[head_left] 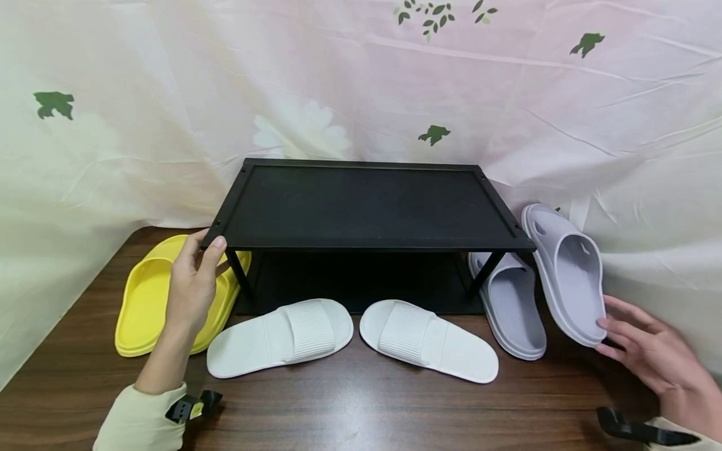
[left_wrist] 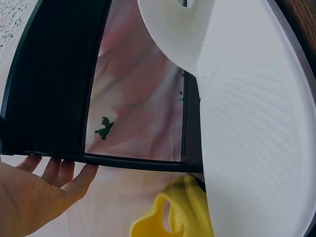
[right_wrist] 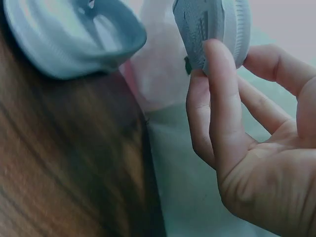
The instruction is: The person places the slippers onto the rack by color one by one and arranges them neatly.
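Note:
At the front left corner of a black two-tier shoe rack [head_left: 361,207], my left hand [head_left: 194,275] grips the top board's edge. In the left wrist view, fingertips [left_wrist: 89,170] meet the rack's side edge; the thumb is hidden there. My right hand [head_left: 648,344] pinches a grey slipper [head_left: 581,275] by its heel, holding it raised and tilted toe-up beside the rack. The other grey slipper [head_left: 516,307] sits on the table by the right leg, its toe behind that leg. The right wrist view shows fingers and thumb on both faces of the held heel [right_wrist: 237,34].
Two white slide slippers [head_left: 276,338] [head_left: 431,341] lie before the rack, toes toward each other. A pair of yellow slippers [head_left: 146,300] is at the left, partly behind my left forearm. A patterned cloth [head_left: 361,81] hangs behind the wooden table [head_left: 338,413].

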